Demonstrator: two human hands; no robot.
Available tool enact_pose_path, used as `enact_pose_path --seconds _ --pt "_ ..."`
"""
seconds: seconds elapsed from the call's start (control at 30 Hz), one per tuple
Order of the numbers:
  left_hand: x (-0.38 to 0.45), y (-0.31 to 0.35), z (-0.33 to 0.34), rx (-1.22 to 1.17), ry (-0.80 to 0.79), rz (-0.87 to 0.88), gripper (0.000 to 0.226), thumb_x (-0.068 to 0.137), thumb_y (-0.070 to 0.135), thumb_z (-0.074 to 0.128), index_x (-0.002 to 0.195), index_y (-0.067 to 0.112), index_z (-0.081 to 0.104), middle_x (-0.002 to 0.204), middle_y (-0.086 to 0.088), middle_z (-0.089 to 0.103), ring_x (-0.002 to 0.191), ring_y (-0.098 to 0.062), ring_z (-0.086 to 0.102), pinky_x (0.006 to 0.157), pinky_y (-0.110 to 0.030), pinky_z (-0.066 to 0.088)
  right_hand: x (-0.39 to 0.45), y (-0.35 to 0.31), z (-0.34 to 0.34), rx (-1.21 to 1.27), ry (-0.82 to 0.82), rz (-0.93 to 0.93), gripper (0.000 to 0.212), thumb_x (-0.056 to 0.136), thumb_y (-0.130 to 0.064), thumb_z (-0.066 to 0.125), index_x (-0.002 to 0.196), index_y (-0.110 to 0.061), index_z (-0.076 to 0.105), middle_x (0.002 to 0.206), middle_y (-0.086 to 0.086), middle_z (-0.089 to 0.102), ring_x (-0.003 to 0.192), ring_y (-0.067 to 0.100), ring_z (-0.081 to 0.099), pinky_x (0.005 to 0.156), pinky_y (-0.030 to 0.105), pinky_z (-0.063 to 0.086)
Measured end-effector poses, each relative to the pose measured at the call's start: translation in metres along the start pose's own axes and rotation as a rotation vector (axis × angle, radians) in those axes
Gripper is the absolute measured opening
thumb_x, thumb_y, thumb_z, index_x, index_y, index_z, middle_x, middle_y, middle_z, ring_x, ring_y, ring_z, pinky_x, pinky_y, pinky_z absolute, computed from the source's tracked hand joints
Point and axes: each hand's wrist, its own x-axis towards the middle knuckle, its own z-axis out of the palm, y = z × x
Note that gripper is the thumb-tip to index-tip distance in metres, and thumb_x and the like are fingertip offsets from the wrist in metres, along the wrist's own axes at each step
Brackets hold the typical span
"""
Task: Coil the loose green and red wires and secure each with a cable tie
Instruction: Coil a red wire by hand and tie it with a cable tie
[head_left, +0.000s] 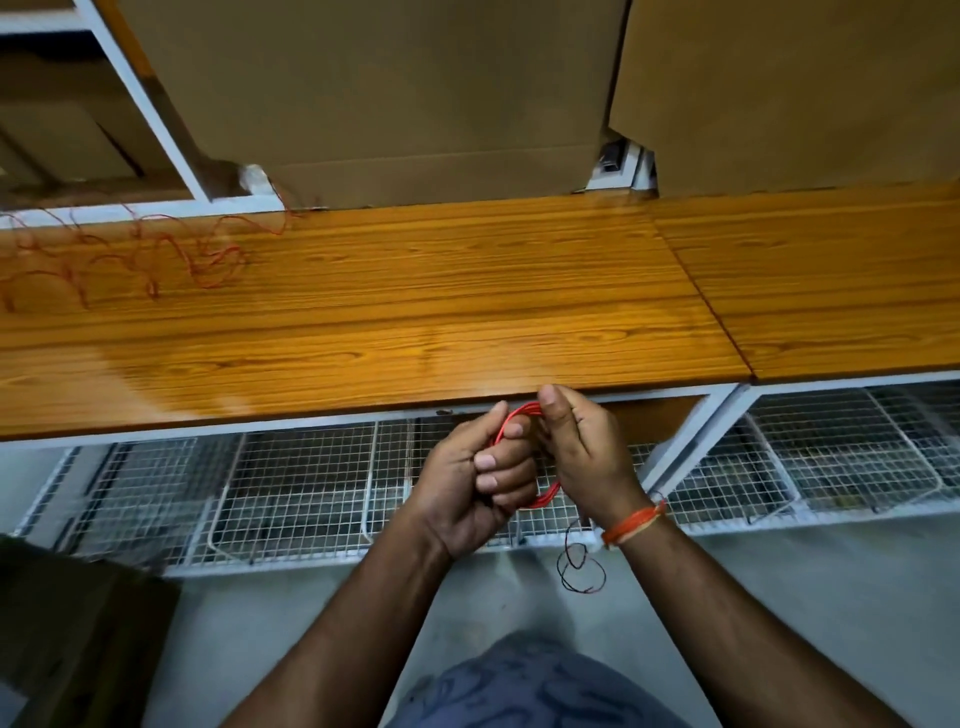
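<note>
Both hands meet just in front of the near edge of the bench. The left hand has fingers curled round a red coil, and the right hand pinches the coil's top w/ thumb and fingers. A thin wire tail hangs in small loops below the right wrist, near an orange wristband. Loose red wire lies tangled at the far left of the bench. Cardboard boxes stand behind, and a wire-mesh shelf is under the bench.
</note>
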Motion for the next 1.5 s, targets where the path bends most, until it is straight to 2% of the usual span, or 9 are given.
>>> enact_pose_path --seconds 0.2,0.4,0.57,0.73,0.87,1.0,1.13,1.23,1.5 --pt "0.004 -0.009 0.014 0.031 0.025 0.088 0.042 0.107 0.036 0.036 0.077 0.012 0.052 0.039 0.011 0.035 0.030 -0.002 0.033 0.034 -0.016 0.030 0.001 -0.002 0.004 0.324 -0.023 0.136 0.059 0.097 -0.068 0.044 0.074 -0.016 0.055 0.067 0.012 0.050 0.064 0.024 0.046 0.055 0.051 0.036" --pt "0.006 -0.013 0.015 -0.031 0.154 0.289 0.042 0.102 0.037 0.038 0.067 0.017 0.048 0.040 0.010 0.030 0.031 -0.002 0.026 0.035 -0.017 0.019 -0.001 -0.002 0.015 0.544 -0.062 0.255 0.068 0.099 -0.061 0.049 0.092 0.006 0.057 0.073 0.017 0.057 0.062 0.022 0.054 0.052 0.027 0.044" --pt "-0.013 0.025 0.001 -0.139 0.254 0.410 0.042 0.106 0.037 0.037 0.068 0.021 0.046 0.043 0.012 0.029 0.033 -0.001 0.024 0.038 -0.018 0.011 -0.015 0.027 -0.008 0.168 -0.293 0.201 0.018 0.104 -0.029 0.057 0.097 -0.013 0.063 0.077 -0.006 0.060 0.070 0.008 0.057 0.065 0.022 0.047" --pt "-0.033 0.056 -0.018 -0.224 0.323 0.561 0.040 0.109 0.033 0.035 0.072 0.022 0.045 0.046 0.011 0.031 0.036 -0.002 0.025 0.036 -0.017 0.016 -0.033 0.047 -0.019 0.116 -0.126 0.219 0.011 0.098 -0.008 0.065 0.096 -0.017 0.070 0.087 0.003 0.068 0.085 0.009 0.065 0.079 0.030 0.051" --pt "-0.040 0.065 -0.029 -0.116 0.420 0.685 0.039 0.111 0.036 0.031 0.078 0.021 0.044 0.051 0.011 0.036 0.040 -0.003 0.031 0.039 -0.017 0.025 -0.034 0.028 -0.008 -0.216 -0.231 -0.102 0.010 0.097 -0.015 0.069 0.098 -0.023 0.075 0.091 -0.016 0.068 0.091 0.004 0.063 0.076 0.028 0.050" --pt "-0.040 0.055 -0.033 0.324 0.547 0.771 0.037 0.113 0.034 0.029 0.084 0.016 0.045 0.057 0.003 0.052 0.049 -0.011 0.049 0.049 -0.022 0.043 -0.021 -0.019 0.017 -0.370 -0.309 -0.501 0.015 0.099 -0.024 0.065 0.101 -0.014 0.076 0.090 -0.003 0.066 0.086 0.016 0.057 0.072 0.034 0.046" --pt "-0.043 0.039 -0.031 0.768 0.532 0.720 0.049 0.114 0.030 0.023 0.087 -0.002 0.050 0.056 -0.002 0.062 0.046 -0.012 0.056 0.046 -0.021 0.045 -0.004 -0.056 0.029 -0.361 -0.280 -0.610 0.015 0.098 -0.023 0.069 0.103 -0.011 0.076 0.088 0.004 0.064 0.083 0.020 0.055 0.072 0.032 0.042" --pt "-0.046 0.030 -0.035 0.953 0.472 0.681 0.053 0.112 0.040 0.030 0.076 0.007 0.051 0.053 -0.002 0.051 0.045 -0.015 0.044 0.045 -0.026 0.035 0.007 -0.071 0.030 -0.287 -0.266 -0.565 0.011 0.094 -0.016 0.072 0.103 -0.011 0.076 0.090 0.002 0.068 0.086 0.018 0.061 0.078 0.029 0.046" --pt "-0.063 0.030 -0.033 0.820 0.217 0.437 0.035 0.100 0.041 0.043 0.079 0.013 0.047 0.054 0.007 0.030 0.045 -0.007 0.021 0.042 -0.018 0.020 0.018 -0.060 0.020 -0.142 -0.275 -0.265 0.011 0.089 -0.017 0.078 0.100 -0.014 0.076 0.094 -0.009 0.071 0.092 0.007 0.067 0.078 0.025 0.053"
